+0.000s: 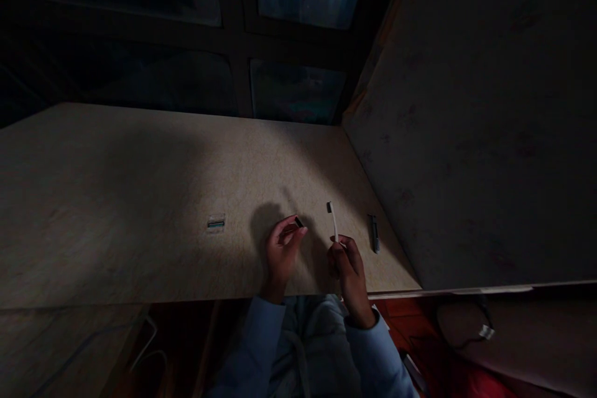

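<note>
Toothbrush, slim and white with a dark-bristled head, is gripped low on its handle by the person's right hand, the fingers curled narrowly round it. Its head points to the far side, bristles turned left, above the near right part of a pale, mottled tabletop. To the left of it, the person's left hand pinches a small, dark, flat piece between thumb and fingertips, the gap no wider than that piece; what it is made of cannot be told in the dim light. The two hands are near each other but apart, and the dark piece does not touch the toothbrush.

Well to the left of the left hand, a small, clear, rectangular packet with a dark teal strip across it lies flat on the tabletop. Just to the right of the right hand lies a slender, dark grey tool, its length running from far to near, close to the tabletop's right edge. Soft shadows of the hands fall on the far side of them. Light blue sleeves cover both forearms, and a dark-framed window stands beyond the far edge.
</note>
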`<state>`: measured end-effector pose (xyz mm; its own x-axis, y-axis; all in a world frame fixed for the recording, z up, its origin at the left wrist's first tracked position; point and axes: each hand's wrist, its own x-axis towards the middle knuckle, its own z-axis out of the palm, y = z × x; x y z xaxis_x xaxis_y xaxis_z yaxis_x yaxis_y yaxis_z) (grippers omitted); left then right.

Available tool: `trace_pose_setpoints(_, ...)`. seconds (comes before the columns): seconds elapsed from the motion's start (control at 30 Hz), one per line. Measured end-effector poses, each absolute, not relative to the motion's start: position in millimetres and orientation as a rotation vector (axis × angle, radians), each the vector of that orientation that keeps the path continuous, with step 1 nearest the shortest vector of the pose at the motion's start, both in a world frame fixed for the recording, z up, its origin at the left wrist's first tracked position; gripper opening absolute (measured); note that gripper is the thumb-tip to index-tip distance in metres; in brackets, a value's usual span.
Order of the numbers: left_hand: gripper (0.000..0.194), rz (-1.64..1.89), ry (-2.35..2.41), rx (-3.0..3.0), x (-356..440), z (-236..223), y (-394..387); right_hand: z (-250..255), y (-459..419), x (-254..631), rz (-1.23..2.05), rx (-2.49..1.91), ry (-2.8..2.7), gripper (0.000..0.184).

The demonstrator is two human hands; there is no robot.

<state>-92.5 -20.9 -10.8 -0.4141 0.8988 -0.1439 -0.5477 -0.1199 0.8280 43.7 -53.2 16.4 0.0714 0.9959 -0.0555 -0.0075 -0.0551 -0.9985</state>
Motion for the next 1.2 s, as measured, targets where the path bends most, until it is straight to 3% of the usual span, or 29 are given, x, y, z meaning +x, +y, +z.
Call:
trace_pose_setpoints(0.3,0.051,1.709,1.011,0.660,-86.0,-21.7,-36.6,27.1,-29.0,33.9,1.369,-1.295,-1.135,0.036)
trace_pose_setpoints(0.47,0.048,1.695,1.013,0.687,-89.5,-25.0,-39.1,26.0,-17.0,29.6,1.716,-1.205,-0.933,0.042)
trace_pose_setpoints(0.73,0.044,1.806,1.407,1.676,-91.7,-23.8,-34.6,30.5,-8.6,35.9,1.885,-1.071,-0.889,0.037)
trace_pose_setpoints(0.83,0.048,1.810,1.440,1.783,-90.2,-25.2,-35.0,31.3,-5.8,37.1,1.897,-1.092,-0.915,0.038)
trace_pose_setpoints(1.0,0.063,1.741,1.270,1.532,-85.5,-19.6,-36.8,34.2,-0.2,42.1,1.815,-1.136,-1.042,0.042)
trace_pose_setpoints(1.2,0.054,1.394,0.890,0.708,-95.1,-12.2,-27.1,43.5,6.6,53.0,1.635,-1.250,-1.254,0.040)
